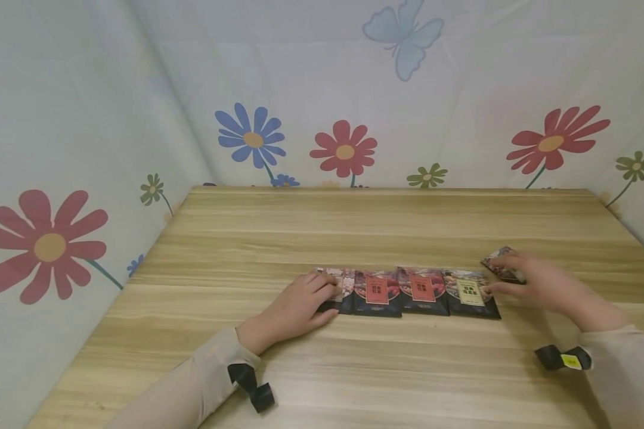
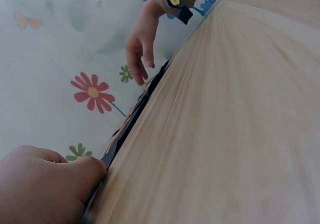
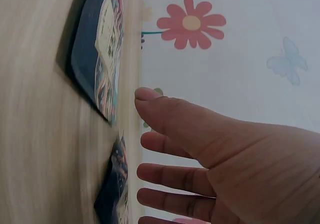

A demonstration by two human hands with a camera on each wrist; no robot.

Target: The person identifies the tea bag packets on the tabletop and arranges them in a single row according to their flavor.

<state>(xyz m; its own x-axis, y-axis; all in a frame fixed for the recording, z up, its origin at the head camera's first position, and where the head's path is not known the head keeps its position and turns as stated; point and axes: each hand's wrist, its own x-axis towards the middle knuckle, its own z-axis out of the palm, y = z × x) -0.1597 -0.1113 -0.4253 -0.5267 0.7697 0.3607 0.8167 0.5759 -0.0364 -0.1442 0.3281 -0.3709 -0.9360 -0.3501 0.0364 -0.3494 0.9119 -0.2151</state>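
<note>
Several flat dark tea-type packets lie side by side in a row on the wooden table. My left hand (image 1: 300, 301) rests on the leftmost packet (image 1: 346, 302) and covers part of it, its thumb by the near edge. Two red-labelled packets (image 1: 377, 307) (image 1: 423, 304) lie in the middle, and a yellow-labelled packet (image 1: 472, 307) ends the row at the right. Beyond that, a separate packet (image 1: 507, 273) lies askew, partly hidden by my right hand (image 1: 547, 286). In the right wrist view, the right hand's fingers are spread and hold nothing.
The wooden table (image 1: 300, 226) runs back to a white curtain (image 1: 300, 77) printed with flowers and a butterfly. A black strap (image 1: 252, 387) hangs at the left wrist, and another black strap (image 1: 550, 357) at the right.
</note>
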